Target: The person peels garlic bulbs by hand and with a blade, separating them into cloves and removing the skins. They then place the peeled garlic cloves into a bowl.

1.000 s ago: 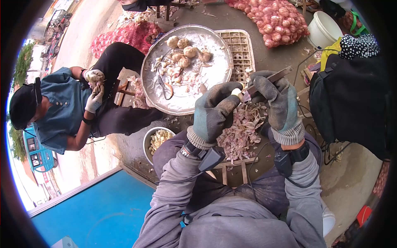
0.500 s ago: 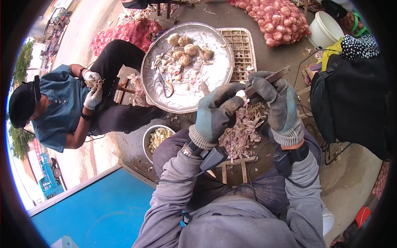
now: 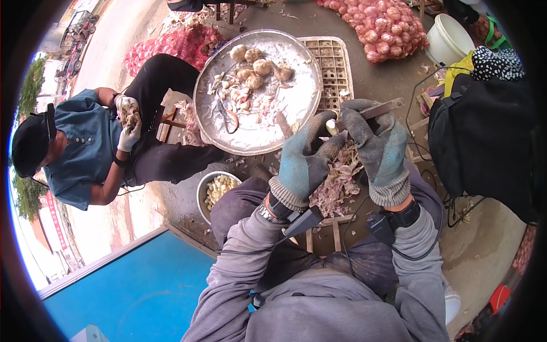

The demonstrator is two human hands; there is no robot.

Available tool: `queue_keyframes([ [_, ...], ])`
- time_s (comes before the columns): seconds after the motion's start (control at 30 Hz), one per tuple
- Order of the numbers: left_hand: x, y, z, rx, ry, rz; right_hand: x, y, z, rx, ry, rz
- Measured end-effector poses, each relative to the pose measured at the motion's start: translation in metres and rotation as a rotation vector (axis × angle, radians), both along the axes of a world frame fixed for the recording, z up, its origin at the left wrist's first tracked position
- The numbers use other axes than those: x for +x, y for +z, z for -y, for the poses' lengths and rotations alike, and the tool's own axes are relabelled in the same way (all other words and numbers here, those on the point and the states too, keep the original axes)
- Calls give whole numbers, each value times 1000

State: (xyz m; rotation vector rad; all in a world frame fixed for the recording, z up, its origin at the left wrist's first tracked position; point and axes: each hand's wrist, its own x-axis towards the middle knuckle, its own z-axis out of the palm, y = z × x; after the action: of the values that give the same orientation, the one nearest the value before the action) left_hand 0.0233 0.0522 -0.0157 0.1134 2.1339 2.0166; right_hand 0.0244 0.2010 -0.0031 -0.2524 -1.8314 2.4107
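My left hand (image 3: 305, 157), in a blue and grey work glove, pinches a pale garlic clove (image 3: 331, 126) between thumb and fingers. My right hand (image 3: 380, 145), gloved alike, is closed around a knife (image 3: 383, 108) with a flat, brownish blade. Its fingertips and the knife's near end sit right at the clove. Under both hands lies a heap of papery garlic skins (image 3: 336, 191). Beyond them, a round metal tray (image 3: 205, 122) carries several whole garlic bulbs (image 3: 262, 67), loose cloves and a small curved tool (image 3: 232, 121). A bowl (image 3: 200, 196) of peeled cloves stands left of my knees.
A person (image 3: 85, 148) in white gloves sits at the left, handling garlic. The tray rests partly over a plastic crate (image 3: 333, 68). Mesh sacks of garlic (image 3: 382, 34) and a white bucket (image 3: 450, 40) stand behind. A black bag (image 3: 484, 137) is at the right, a blue panel (image 3: 137, 285) lower left.
My left hand has turned and opened slightly around the clove, and the clove shows more upright. The knife has shifted slightly right. The other person's hands have come together around the garlic.
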Motion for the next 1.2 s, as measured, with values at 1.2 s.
queue_keyframes([
  [1.2,-2,-3,13,-83,-132,-81,-6,-6,-24,201,139,96],
])
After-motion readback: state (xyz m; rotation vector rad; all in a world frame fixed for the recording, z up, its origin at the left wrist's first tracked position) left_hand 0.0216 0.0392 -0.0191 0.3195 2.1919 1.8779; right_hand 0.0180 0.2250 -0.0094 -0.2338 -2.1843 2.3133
